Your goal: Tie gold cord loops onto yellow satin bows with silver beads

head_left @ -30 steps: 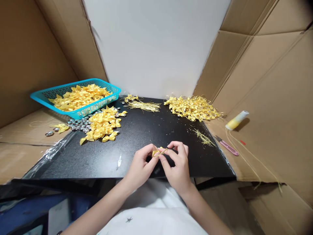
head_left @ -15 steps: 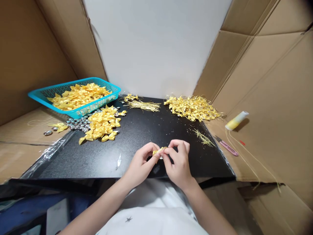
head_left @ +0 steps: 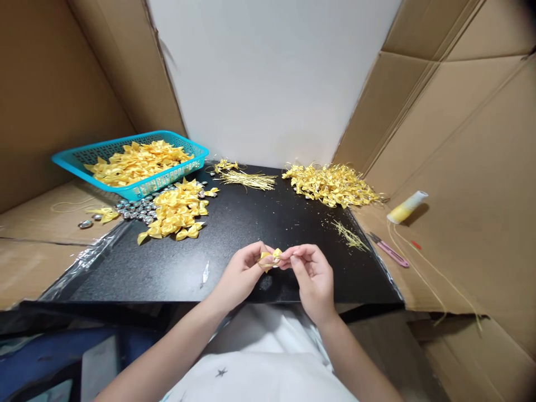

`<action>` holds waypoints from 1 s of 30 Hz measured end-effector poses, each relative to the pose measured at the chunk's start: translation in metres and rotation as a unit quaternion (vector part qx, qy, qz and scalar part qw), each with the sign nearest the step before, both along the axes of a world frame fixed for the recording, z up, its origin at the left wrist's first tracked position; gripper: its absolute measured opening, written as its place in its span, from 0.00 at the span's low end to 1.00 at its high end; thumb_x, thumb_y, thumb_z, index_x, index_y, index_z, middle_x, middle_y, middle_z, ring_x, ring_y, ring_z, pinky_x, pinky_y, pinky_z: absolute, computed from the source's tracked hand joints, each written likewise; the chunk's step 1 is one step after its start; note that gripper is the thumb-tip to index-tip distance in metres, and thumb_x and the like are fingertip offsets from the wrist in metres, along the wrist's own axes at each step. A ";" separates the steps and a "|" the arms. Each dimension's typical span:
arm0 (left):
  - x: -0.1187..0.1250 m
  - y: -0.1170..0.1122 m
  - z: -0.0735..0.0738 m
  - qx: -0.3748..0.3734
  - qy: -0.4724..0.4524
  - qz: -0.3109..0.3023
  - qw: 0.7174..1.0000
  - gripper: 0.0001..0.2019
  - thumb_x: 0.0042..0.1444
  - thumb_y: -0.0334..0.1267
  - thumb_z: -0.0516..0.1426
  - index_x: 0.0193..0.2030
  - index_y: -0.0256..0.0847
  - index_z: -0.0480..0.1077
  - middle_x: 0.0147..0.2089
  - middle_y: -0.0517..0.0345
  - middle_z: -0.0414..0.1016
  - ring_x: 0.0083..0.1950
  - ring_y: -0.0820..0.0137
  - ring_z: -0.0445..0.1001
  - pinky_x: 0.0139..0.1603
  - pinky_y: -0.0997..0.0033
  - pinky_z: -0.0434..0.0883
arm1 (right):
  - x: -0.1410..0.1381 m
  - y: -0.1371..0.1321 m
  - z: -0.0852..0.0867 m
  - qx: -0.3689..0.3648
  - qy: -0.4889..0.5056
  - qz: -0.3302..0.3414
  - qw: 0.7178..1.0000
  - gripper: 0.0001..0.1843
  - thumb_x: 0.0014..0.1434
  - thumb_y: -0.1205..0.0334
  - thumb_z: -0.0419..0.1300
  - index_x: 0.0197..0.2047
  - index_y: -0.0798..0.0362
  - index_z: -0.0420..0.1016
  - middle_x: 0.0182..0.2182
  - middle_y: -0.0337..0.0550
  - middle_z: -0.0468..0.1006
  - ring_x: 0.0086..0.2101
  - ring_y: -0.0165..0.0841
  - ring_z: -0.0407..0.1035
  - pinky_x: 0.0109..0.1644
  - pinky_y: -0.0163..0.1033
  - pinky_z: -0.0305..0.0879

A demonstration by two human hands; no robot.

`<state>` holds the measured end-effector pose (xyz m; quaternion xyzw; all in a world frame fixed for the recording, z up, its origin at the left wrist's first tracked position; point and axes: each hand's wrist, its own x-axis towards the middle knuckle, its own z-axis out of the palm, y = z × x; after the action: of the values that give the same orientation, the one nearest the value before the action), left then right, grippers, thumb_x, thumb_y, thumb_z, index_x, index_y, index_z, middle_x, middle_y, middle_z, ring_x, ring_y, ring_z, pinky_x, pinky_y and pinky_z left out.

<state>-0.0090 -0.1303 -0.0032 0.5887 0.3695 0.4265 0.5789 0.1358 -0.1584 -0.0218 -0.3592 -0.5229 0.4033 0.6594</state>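
Observation:
Above the front of the black table, my left hand [head_left: 247, 268] pinches a small yellow ribbon bow [head_left: 276, 254] between thumb and fingers. A thin gold cord [head_left: 264, 264] curves across the bow, and a small shiny spot shows at its middle. My right hand [head_left: 313, 276] is just to the right, thumb pressed against its fingers, with fingertips close against the bow; what lies in that pinch is too small to make out. Left of my hands lie a pile of yellow bows [head_left: 178, 209] and several silver domed pieces [head_left: 136, 210].
A turquoise basket [head_left: 138, 194] of yellow bows stands at the back left. Behind lie gold cord lengths [head_left: 249, 180] and a heap of corded bows [head_left: 330, 184]. To the right are cord scraps [head_left: 349, 235], pink thread snips [head_left: 391, 251] and a spool [head_left: 407, 206]. Cardboard walls flank the table.
My right hand has turned and shifted slightly right, its fingers now stretched toward the bow. The bow shows more plainly, with a cord loop visible on its left.

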 end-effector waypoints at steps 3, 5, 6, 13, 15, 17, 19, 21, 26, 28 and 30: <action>-0.002 0.004 0.002 -0.018 0.009 -0.012 1.000 0.16 0.53 0.47 0.59 0.25 0.38 0.62 0.33 0.57 0.73 0.35 0.71 0.68 0.39 0.72 0.65 | 0.006 0.001 0.006 -0.033 0.041 -0.013 0.999 0.07 0.59 0.59 0.64 0.35 0.52 0.72 0.31 0.40 0.80 0.29 0.29 0.75 0.36 0.36 0.76; -0.004 0.011 0.005 -0.040 0.024 -0.037 0.998 0.16 0.51 0.47 0.60 0.24 0.38 0.63 0.33 0.57 0.73 0.33 0.72 0.68 0.37 0.73 0.65 | 0.016 0.002 0.014 -0.033 0.070 -0.033 0.996 0.09 0.56 0.57 0.66 0.34 0.52 0.73 0.30 0.40 0.80 0.28 0.28 0.75 0.35 0.35 0.76; -0.006 0.016 0.007 -0.059 0.038 -0.057 0.996 0.15 0.50 0.46 0.61 0.24 0.38 0.64 0.33 0.57 0.74 0.32 0.72 0.68 0.36 0.73 0.65 | 0.021 0.004 0.019 -0.026 0.081 -0.045 0.995 0.09 0.55 0.57 0.67 0.33 0.52 0.74 0.30 0.39 0.79 0.28 0.28 0.75 0.34 0.35 0.76; -0.005 0.054 0.014 -0.123 0.099 -0.144 0.977 0.09 0.46 0.39 0.63 0.25 0.37 0.68 0.27 0.58 0.75 0.28 0.74 0.70 0.33 0.73 0.67 | 0.036 0.016 0.038 -0.002 0.088 -0.052 0.995 0.11 0.49 0.56 0.71 0.32 0.49 0.76 0.30 0.37 0.79 0.28 0.27 0.74 0.34 0.34 0.76; -0.003 0.059 0.010 -0.123 0.093 -0.148 0.977 0.10 0.47 0.40 0.63 0.25 0.36 0.68 0.26 0.57 0.75 0.27 0.74 0.71 0.31 0.74 0.68 | 0.033 0.015 0.033 -0.018 0.103 -0.042 0.994 0.11 0.47 0.56 0.72 0.32 0.49 0.77 0.30 0.38 0.79 0.29 0.28 0.74 0.34 0.35 0.76; -0.002 0.061 0.004 -0.105 0.089 -0.139 0.981 0.11 0.48 0.41 0.62 0.26 0.36 0.67 0.25 0.58 0.74 0.26 0.74 0.71 0.28 0.75 0.68 | 0.032 0.014 0.028 -0.031 0.123 -0.027 0.992 0.11 0.46 0.56 0.73 0.30 0.49 0.78 0.30 0.37 0.78 0.28 0.26 0.73 0.33 0.33 0.76; -0.001 0.060 -0.001 -0.083 0.093 -0.129 0.984 0.11 0.48 0.41 0.62 0.26 0.37 0.67 0.25 0.59 0.73 0.25 0.75 0.70 0.26 0.76 0.67 | 0.032 0.013 0.024 -0.033 0.145 -0.018 0.989 0.10 0.45 0.57 0.73 0.29 0.48 0.78 0.29 0.36 0.78 0.27 0.24 0.72 0.32 0.30 0.74; -0.001 0.058 -0.003 -0.071 0.100 -0.125 0.984 0.10 0.48 0.40 0.61 0.25 0.37 0.66 0.24 0.60 0.72 0.24 0.76 0.69 0.26 0.76 0.67 | 0.033 0.014 0.022 -0.029 0.158 -0.025 0.987 0.10 0.46 0.57 0.73 0.29 0.48 0.78 0.29 0.35 0.77 0.27 0.23 0.71 0.31 0.28 0.73; -0.002 0.058 -0.002 -0.061 0.124 -0.123 0.983 0.09 0.46 0.39 0.60 0.23 0.37 0.65 0.24 0.60 0.72 0.24 0.76 0.68 0.26 0.76 0.66 | 0.039 0.017 0.018 -0.023 0.157 -0.051 0.986 0.10 0.47 0.56 0.72 0.31 0.46 0.77 0.31 0.35 0.76 0.30 0.24 0.71 0.31 0.29 0.71; -0.002 0.058 -0.001 -0.057 0.139 -0.125 0.981 0.09 0.45 0.40 0.60 0.24 0.37 0.66 0.25 0.59 0.73 0.25 0.76 0.67 0.24 0.77 0.65 | 0.040 0.017 0.017 -0.017 0.171 -0.043 0.984 0.09 0.47 0.57 0.72 0.30 0.45 0.77 0.31 0.35 0.75 0.30 0.24 0.70 0.33 0.30 0.71; -0.002 0.057 0.000 -0.057 0.141 -0.122 0.981 0.10 0.46 0.40 0.60 0.24 0.37 0.65 0.24 0.61 0.72 0.23 0.78 0.64 0.23 0.79 0.62 | 0.039 0.016 0.017 -0.008 0.182 -0.030 0.983 0.09 0.47 0.58 0.72 0.29 0.45 0.76 0.30 0.34 0.74 0.31 0.25 0.70 0.35 0.32 0.70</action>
<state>-0.0106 -0.0731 -0.0029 0.6495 0.3968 0.2437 0.6012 0.1744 -0.1423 -0.0051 -0.3005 -0.3796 0.4464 0.7525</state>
